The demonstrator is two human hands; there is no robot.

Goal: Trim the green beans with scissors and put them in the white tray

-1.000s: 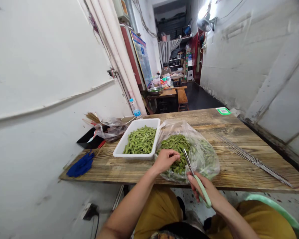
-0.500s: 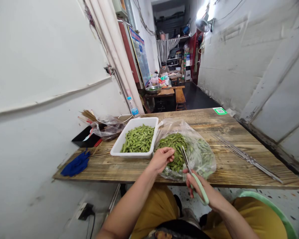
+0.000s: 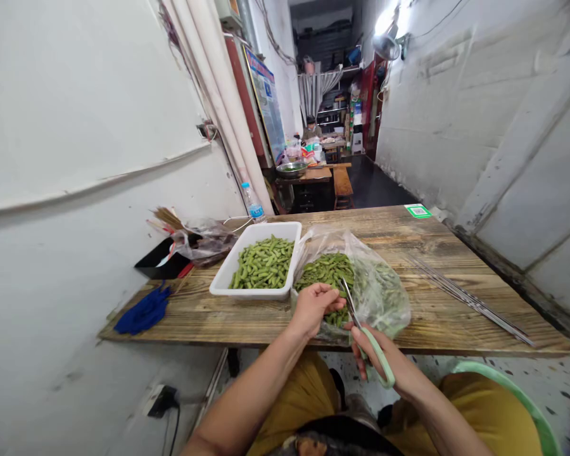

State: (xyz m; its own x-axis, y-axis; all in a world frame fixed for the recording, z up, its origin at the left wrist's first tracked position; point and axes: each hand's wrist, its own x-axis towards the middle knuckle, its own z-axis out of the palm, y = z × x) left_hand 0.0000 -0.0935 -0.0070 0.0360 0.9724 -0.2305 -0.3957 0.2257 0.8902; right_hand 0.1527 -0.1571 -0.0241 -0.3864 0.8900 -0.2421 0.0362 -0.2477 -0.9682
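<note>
My right hand (image 3: pixel 377 351) is closed round the pale green handles of a pair of scissors (image 3: pixel 355 316), whose blades point up and away. The fingers of my left hand (image 3: pixel 317 307) are pinched together beside the blade tips, on what looks like a green edamame pod, mostly hidden by the fingers. Both hands are over a clear plastic bag (image 3: pixel 382 297) lying open, with a heap of edamame pods (image 3: pixel 325 269) in it. Left of the bag, touching it, stands a white plastic tub (image 3: pixel 223 278) partly filled with more pods (image 3: pixel 266 263).
Metal skewers (image 3: pixel 475 301) lie at the right of the wooden table (image 3: pixel 432 247). To the left are a blue cloth (image 3: pixel 143 310), a black box (image 3: pixel 161 259), bagged sticks (image 3: pixel 202 244) and a water bottle (image 3: pixel 253 202). A green basin rim (image 3: pixel 479 367) shows below. Farther back, a person sits behind another table.
My left hand has moved right to the scissor blades, its fingertips now beside the tips. The scissors have shifted slightly left. Tub and bag stay where they were.
</note>
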